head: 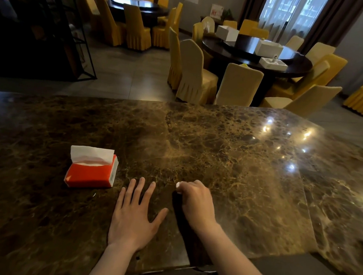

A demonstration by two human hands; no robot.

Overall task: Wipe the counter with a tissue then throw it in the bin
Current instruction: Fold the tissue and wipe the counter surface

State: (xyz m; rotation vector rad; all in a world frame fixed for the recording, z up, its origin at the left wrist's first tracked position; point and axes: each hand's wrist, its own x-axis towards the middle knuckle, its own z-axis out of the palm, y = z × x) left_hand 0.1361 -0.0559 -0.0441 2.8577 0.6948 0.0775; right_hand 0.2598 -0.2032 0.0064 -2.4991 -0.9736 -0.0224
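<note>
Light: dim; daylight from curtained window [292, 15] at 1 o'clock.
Glare: bright spots on counter [197, 142] at 3 o'clock.
Distortion: wide-angle bending at edges.
Focus: background soft.

The worktop [217, 142] is dark brown polished marble with gold veining, wide, with lamp glints on its far right. The tissue [178, 186] is white and balled up small inside the closed right hand [197, 201], only a bit showing at the fingertips, pressed against the worktop near the front edge, right of centre. A red tissue pack [91, 173] lies flat at near left, one white sheet standing up from its open top.
</note>
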